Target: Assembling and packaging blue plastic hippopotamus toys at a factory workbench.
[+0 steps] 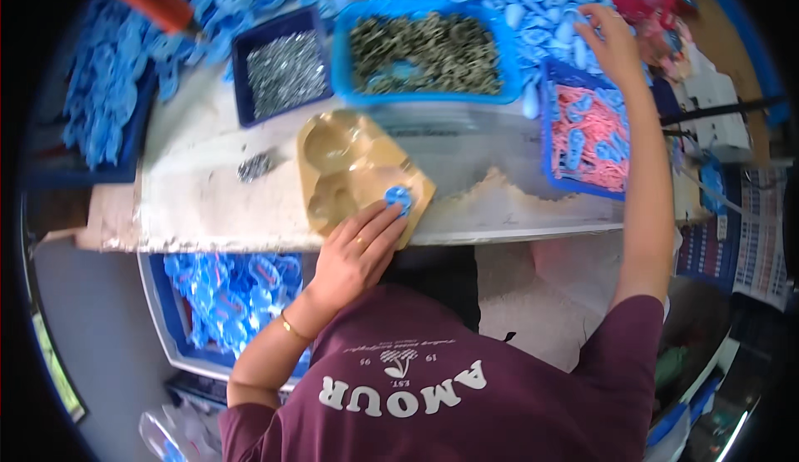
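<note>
Our left hand (354, 254) half-covers a blue piece (399, 197) in the tan mould (376, 161), hiding its direction, long axis and any grip. Beyond stands a blue tub (424, 99). Our right hand (613, 44), hold unclear, nears blue parts (545, 14).

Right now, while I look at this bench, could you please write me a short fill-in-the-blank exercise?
1. The left hand has its fingers on a small piece coloured ____.
2. The light blue tub stands to the ____ of the dark blue bin.
3. The thin strips in the blue tray are ____.
4. The right hand is farther from the torso than the ____ hand.

Missing words: blue; right; pink; left.
</note>
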Available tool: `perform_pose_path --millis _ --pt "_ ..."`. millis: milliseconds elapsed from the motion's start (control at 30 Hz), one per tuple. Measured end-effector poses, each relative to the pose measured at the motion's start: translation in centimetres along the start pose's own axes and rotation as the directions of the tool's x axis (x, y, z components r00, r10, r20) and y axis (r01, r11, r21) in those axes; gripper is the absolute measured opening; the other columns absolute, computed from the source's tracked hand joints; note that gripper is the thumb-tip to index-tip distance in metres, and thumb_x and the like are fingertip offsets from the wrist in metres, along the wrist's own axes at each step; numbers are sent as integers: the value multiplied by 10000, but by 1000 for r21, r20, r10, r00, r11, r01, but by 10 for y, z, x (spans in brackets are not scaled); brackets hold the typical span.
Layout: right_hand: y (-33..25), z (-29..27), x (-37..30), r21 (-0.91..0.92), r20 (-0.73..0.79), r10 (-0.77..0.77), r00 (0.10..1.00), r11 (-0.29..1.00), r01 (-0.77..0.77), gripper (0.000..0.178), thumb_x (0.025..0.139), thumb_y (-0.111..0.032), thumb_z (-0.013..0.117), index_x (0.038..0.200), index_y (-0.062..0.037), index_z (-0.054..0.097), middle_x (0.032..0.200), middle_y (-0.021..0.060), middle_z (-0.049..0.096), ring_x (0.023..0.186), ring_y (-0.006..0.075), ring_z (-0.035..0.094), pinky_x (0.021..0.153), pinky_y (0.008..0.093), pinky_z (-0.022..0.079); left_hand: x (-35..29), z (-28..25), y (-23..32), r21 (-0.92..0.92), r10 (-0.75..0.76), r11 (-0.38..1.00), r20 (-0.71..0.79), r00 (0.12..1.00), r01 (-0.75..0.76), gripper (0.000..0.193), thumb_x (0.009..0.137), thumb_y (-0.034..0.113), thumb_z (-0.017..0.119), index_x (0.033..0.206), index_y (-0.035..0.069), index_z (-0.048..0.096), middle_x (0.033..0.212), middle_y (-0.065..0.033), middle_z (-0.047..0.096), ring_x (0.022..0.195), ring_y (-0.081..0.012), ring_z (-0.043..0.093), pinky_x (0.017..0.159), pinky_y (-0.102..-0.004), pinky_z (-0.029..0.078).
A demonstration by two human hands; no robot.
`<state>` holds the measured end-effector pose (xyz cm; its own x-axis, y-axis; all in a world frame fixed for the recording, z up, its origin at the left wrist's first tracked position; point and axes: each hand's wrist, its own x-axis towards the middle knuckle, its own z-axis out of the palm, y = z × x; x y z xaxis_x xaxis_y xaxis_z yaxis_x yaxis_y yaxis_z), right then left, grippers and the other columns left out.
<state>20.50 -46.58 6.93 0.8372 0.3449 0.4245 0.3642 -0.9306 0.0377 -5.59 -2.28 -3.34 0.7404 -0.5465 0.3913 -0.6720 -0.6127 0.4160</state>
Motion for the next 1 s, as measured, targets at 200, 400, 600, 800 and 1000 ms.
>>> perform_pose_path --millis 200,400,600,800,1000 --pt "-223 -22 -41 796 561 -115 820 348 -495 264 982 -161 693 1211 -92 581 916 -4 644 766 70 643 629 229 517 -18 -3 -2 -19 45 999 -65 997 -46 405 804 50 762 1203 59 691 1261 -89 685 1142 -279 650 939 -391 549" --pt "-328 6 -74 763 601 -259 756 468 -446 246 959 -173 708 1146 -61 594 929 120 728 742 187 720 629 324 541 -36 -19 -8 -80 201 976 -33 979 -203 381 807 53 723 1186 73 692 1276 -76 682 1174 -263 656 935 -373 560" --pt "-356 23 -77 731 347 -333 877 681 -30 315 913 -241 753 1152 -59 659 901 142 696 805 305 701 684 394 535 -63 -54 -36 -18 106 993 -210 972 -113 386 776 12 746 1155 63 695 1216 -67 699 1115 -268 669 905 -377 564" --pt "-356 -3 -62 751 411 -349 842 653 -95 319 891 -165 770 1186 -63 705 884 115 701 713 224 687 656 341 539 -60 -98 -143 92 -190 967 -368 910 239 260 864 18 706 1119 65 688 1189 -89 704 1124 -316 643 989 -441 500" --pt "-409 -43 -22 883 369 -451 813 443 -155 707 856 -75 793 1483 -93 467 1214 158 673 912 202 721 753 311 580 -38 -173 -318 190 -338 812 -617 711 551 412 889 209 725 1267 104 598 1339 -132 608 1272 -358 541 1098 -488 403"
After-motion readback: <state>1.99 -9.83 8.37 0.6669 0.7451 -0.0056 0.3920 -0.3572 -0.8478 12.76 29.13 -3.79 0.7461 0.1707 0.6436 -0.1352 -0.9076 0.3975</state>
